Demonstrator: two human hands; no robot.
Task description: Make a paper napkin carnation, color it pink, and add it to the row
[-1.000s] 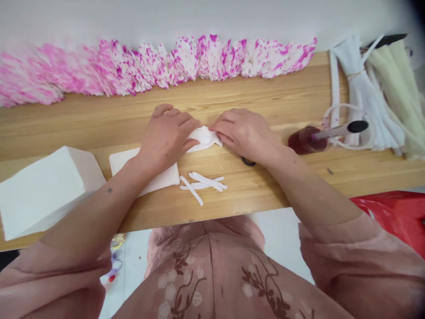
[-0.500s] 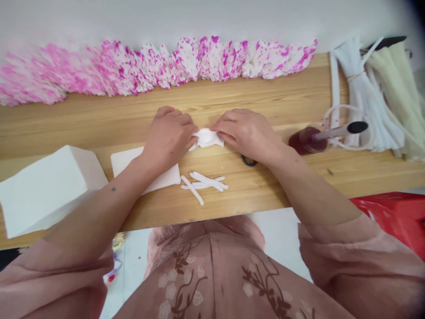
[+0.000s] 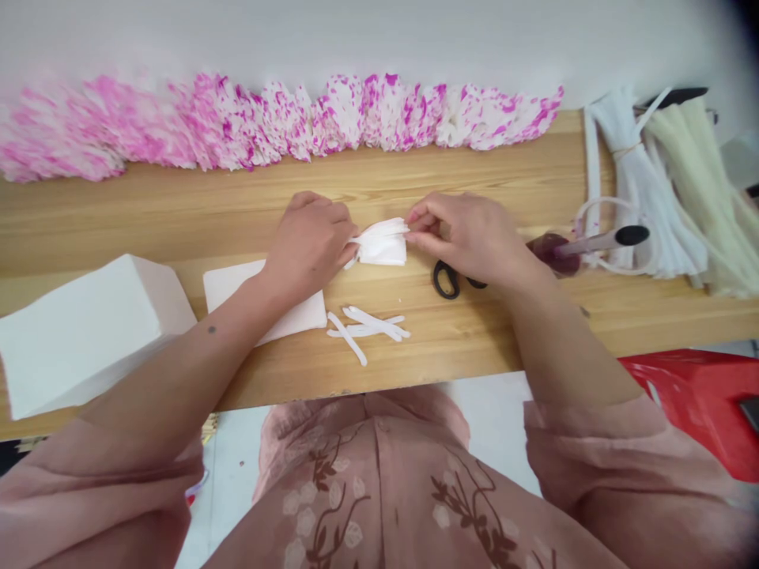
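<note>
A gathered piece of white tissue paper (image 3: 383, 243) fans out to the right between my hands, just above the table. My left hand (image 3: 311, 237) is closed on its pinched end, with the fingertips partly hidden. With thumb and fingers, my right hand (image 3: 468, 233) pinches the upper right edge of the tissue. Nearer to me lie several short white strips (image 3: 368, 325), some crossing each other. Under my left forearm is a flat stack of white tissue paper (image 3: 300, 314). Black scissor handles (image 3: 446, 280) show below my right hand; the blades are hidden.
Pink-and-white ruffled paper flowers (image 3: 332, 118) line the wall. A large white paper stack (image 3: 77, 336) stands at left. On the right are a bottle of dark red liquid (image 3: 550, 251) with a nozzle, bundled white strips (image 3: 646, 182), cream strips (image 3: 700, 174) and a red bag (image 3: 693, 403).
My right hand has moved right, and the tissue, bunched before, now spreads out wider. More of the scissor handles shows. My left hand keeps its hold.
</note>
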